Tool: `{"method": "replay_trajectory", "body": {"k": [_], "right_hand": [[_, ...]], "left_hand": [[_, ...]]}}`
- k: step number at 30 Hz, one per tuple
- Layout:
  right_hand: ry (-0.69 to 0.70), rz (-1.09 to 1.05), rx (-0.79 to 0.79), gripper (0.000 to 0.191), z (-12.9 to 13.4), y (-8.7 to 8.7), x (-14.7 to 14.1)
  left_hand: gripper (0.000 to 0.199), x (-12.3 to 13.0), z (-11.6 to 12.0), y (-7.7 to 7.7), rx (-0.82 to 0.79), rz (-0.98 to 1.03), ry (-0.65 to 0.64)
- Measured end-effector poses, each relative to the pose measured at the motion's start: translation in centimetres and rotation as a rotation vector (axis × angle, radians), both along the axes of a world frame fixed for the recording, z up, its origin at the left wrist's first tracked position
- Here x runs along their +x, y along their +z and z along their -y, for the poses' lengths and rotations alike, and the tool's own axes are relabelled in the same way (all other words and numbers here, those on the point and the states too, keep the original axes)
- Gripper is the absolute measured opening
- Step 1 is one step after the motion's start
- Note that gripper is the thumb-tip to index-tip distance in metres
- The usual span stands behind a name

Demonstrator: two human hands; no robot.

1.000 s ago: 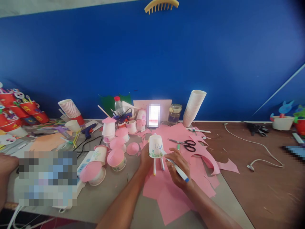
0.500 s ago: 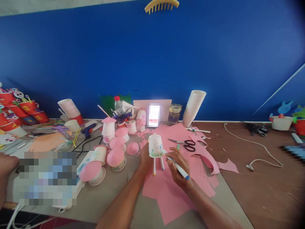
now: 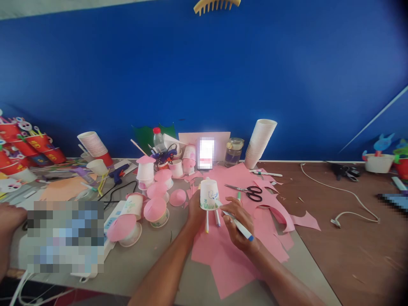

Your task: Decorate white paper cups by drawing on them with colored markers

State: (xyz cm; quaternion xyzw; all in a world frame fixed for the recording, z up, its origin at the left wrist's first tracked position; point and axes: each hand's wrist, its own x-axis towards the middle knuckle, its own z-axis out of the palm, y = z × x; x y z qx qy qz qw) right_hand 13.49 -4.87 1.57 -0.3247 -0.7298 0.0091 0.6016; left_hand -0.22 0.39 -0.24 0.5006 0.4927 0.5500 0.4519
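Observation:
Upside down in my left hand [image 3: 195, 209] is a white paper cup [image 3: 209, 192], its side drawn with a blue bird-like outline and green plants near the rim. My right hand [image 3: 239, 225] grips a white marker [image 3: 239, 226] with a blue end cap, its tip close to the cup's lower right side. Whether the tip touches the cup I cannot tell. Below the cup, two more markers [image 3: 218, 218] lie on the pink paper [image 3: 232, 263]. Black-handled scissors [image 3: 254, 194] rest just beyond my right hand.
Pink-roofed paper cups [image 3: 155, 208] stand to the left, near a blue glue gun [image 3: 118, 173] and a power strip [image 3: 111, 225]. A tall cup stack [image 3: 260, 142], a glass jar [image 3: 233, 152] and a lit screen [image 3: 205, 154] line the back. Another person's hand [image 3: 11, 219] is at far left.
The cup has turned slightly in my left hand, and its drawing sits a little differently. My right hand keeps the marker at almost the same spot.

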Motion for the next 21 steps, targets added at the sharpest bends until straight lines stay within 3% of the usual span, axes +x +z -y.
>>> {"method": "replay_trajectory", "body": {"k": [21], "right_hand": [[0.011, 0.002, -0.006, 0.02, -0.11, -0.1, -0.08]], "left_hand": [[0.006, -0.07, -0.12, 0.25, 0.019, -0.039, 0.052]]}}
